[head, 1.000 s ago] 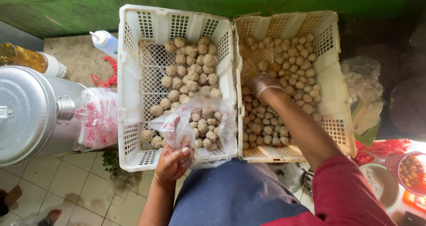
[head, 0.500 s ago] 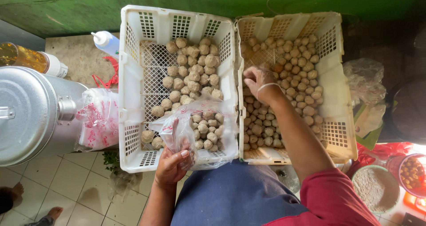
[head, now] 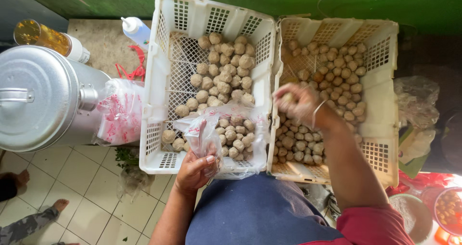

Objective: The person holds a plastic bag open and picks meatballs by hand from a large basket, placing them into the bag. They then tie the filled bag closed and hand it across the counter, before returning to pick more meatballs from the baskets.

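Left hand [head: 195, 170], lower centre, pinches the clear plastic bag [head: 226, 134] open over the white crate [head: 159, 88]; bag roughly half full of meatballs. Right hand [head: 294, 103], blurred, closes on meatballs above the cream crate [head: 382, 88], where many remain.

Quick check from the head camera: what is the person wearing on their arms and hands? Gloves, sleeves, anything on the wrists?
No gloves: both hands are bare. The right hand has a thin pale band around the wrist, and a red short sleeve shows near that shoulder. The left hand and forearm are bare, with no band or sleeve in view.
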